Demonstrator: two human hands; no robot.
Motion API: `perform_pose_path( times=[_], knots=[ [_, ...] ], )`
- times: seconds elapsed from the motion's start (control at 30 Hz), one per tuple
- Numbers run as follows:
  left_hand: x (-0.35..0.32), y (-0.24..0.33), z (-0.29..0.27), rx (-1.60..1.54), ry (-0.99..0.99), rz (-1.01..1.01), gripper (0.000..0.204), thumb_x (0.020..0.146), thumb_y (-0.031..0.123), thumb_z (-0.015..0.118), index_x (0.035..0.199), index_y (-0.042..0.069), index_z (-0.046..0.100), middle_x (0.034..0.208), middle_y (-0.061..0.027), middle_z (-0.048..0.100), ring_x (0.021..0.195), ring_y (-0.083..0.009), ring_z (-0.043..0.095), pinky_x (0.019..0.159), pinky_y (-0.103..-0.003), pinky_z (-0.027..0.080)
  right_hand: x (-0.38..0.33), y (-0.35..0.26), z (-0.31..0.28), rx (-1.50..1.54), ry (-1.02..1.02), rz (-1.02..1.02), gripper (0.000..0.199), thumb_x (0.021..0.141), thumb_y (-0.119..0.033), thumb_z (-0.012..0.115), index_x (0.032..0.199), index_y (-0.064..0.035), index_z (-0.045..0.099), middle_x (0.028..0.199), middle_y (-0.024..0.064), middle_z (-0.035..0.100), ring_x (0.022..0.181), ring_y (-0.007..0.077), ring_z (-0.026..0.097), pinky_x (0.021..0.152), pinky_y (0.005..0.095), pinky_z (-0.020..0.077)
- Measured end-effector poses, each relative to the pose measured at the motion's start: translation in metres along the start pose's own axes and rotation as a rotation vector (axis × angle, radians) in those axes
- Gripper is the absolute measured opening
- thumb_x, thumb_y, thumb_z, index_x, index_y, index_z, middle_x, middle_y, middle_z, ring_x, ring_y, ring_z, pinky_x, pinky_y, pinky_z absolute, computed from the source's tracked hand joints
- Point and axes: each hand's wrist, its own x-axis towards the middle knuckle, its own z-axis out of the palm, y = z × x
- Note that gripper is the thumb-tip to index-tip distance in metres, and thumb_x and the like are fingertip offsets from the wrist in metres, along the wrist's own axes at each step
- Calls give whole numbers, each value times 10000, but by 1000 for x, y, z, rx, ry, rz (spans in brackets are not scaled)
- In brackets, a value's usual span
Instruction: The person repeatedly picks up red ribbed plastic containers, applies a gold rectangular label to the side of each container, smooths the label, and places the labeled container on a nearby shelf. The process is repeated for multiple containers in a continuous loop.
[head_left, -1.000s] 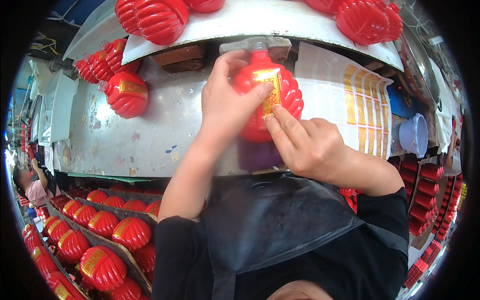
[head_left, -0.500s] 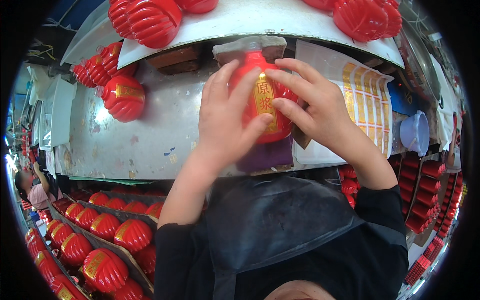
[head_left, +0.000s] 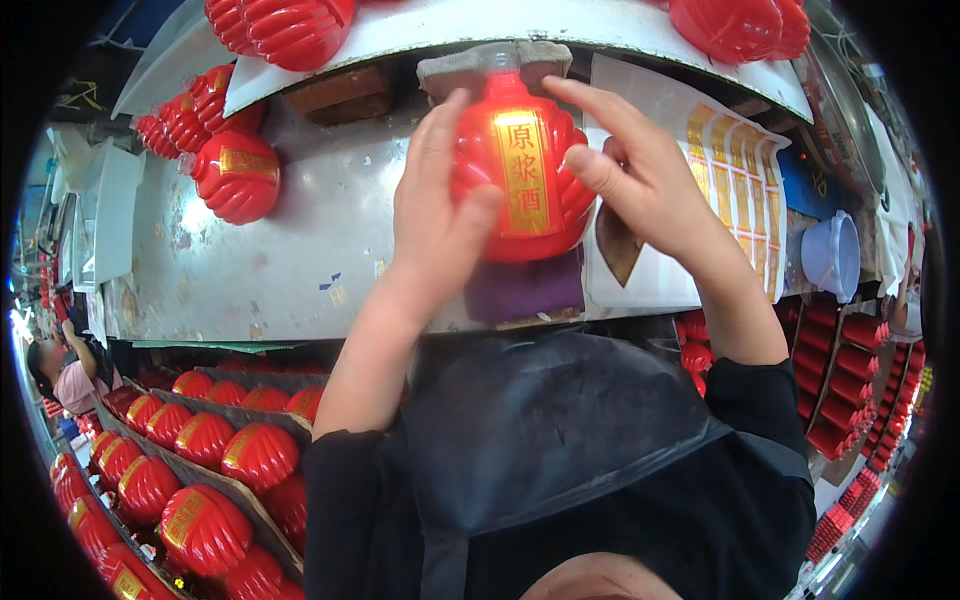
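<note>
A glossy red ribbed bottle [head_left: 475,165] with a clear neck lies in front of me, neck pointing away. A gold label [head_left: 523,172] runs down its upper face. My left hand [head_left: 436,205] is along the bottle's left side, fingers stretched out and thumb by the label's left. On the other side, my right hand [head_left: 640,175] has its fingers extended toward the neck, with its thumb at the bottle's right edge. Both hands are open; whether they press on the bottle I cannot tell. Its neck end rests at a cloth-wrapped support [head_left: 447,75], and a purple cloth [head_left: 524,290] lies below its base.
Right of the bottle lies a sheet of gold labels [head_left: 735,170], beside a lilac bucket [head_left: 832,257]. Another red bottle [head_left: 236,177] lies at the table's left with several behind it. A white shelf [head_left: 450,30] crosses the back. Crates of red bottles [head_left: 205,530] stand lower left.
My hands have moved apart from over the label to the bottle's two sides. The label now shows in full. The whole view has shifted slightly.
</note>
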Motion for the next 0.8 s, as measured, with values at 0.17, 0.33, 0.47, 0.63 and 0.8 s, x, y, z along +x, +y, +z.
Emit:
perform_pose_path(
  times=[0.17, 0.33, 0.47, 0.63, 0.8],
  knots=[
    [-14, 4, 12, -436, 77, -245, 686, 1059, 329, 572, 1613, -1, 336, 1584, -173, 422, 1461, -272, 425, 1221, -390, 323, -18, 15, 20, 267, -12, 168, 717, 964, -413, 673, 1584, -123, 457, 1381, 200, 651, 944, 215, 674, 895, 341, 531],
    [-13, 6, 9, -399, 109, -243, 656, 1021, 207, 597, 1598, 2, 361, 1566, -177, 430, 1454, -277, 429, 1223, -396, 325, -19, 5, 23, 360, -50, 283, 785, 948, -404, 691, 1617, -117, 398, 1368, 214, 652, 954, 242, 669, 924, 339, 520],
    [-11, 4, 4, -234, 117, -128, 671, 985, 209, 640, 1579, 13, 396, 1565, -187, 420, 1448, -294, 436, 1213, -408, 345, -22, -9, 16, 208, -38, 280, 840, 897, -411, 738, 1605, -102, 409, 1414, 245, 612, 1135, 326, 675, 1006, 373, 515],
    [-4, 12, 5, -43, 46, -74, 759, 907, 266, 724, 1565, 40, 423, 1577, -204, 404, 1450, -333, 435, 1204, -432, 365, -25, -14, 24, 29, -6, 172, 913, 851, -429, 779, 1600, -74, 396, 1482, 261, 554, 1331, 402, 596, 1088, 430, 495],
    [-7, 3, -4, 18, -9, 1, 803, 874, 294, 756, 1561, 46, 423, 1608, -221, 371, 1486, -383, 395, 1223, -457, 344, -26, -1, 23, 114, -27, 135, 915, 871, -392, 787, 1633, -106, 368, 1460, 213, 574, 1043, 256, 624, 903, 342, 523]
  ],
)
